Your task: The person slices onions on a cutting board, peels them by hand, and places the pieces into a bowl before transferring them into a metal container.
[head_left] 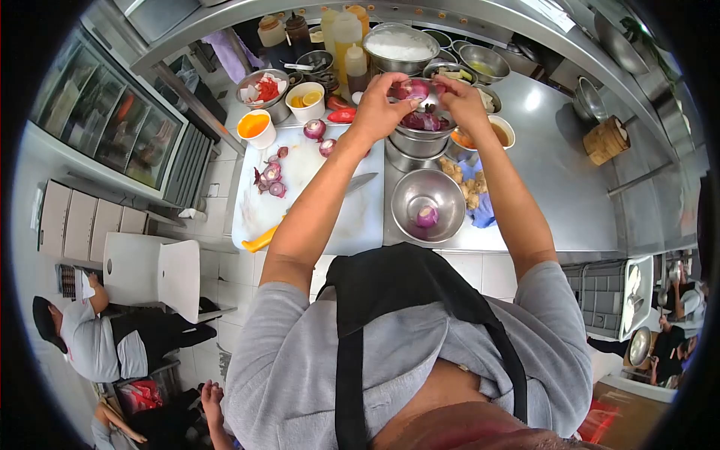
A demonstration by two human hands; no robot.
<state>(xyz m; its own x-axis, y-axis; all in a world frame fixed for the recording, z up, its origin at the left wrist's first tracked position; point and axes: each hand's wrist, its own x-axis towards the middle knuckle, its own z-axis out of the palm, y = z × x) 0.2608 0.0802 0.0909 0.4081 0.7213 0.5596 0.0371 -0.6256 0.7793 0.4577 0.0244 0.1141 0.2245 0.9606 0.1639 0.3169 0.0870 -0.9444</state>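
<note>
My left hand (372, 111) grips a red onion (411, 90) over a metal bowl (421, 136) that holds dark red onion skins (424, 121). Just to the right, my right hand (466, 111) has its fingertips pinched together above the same bowl; what is between them is too small to make out. Closer to me, a steel mixing bowl (405, 196) contains one peeled red onion (427, 217). On the white cutting board (300, 221) lie several onions and onion pieces (271, 178). A knife (361, 181) with a yellow handle (260, 238) rests there, its middle hidden under my left forearm.
Cups of orange sauce (256, 127) and citrus (306, 100), plus red peppers (341, 115), stand behind the board. Squeeze bottles (347, 45) and a bowl of white powder (401, 43) line the back. Ginger (471, 184) lies right of the mixing bowl. A person (105, 337) is at the left.
</note>
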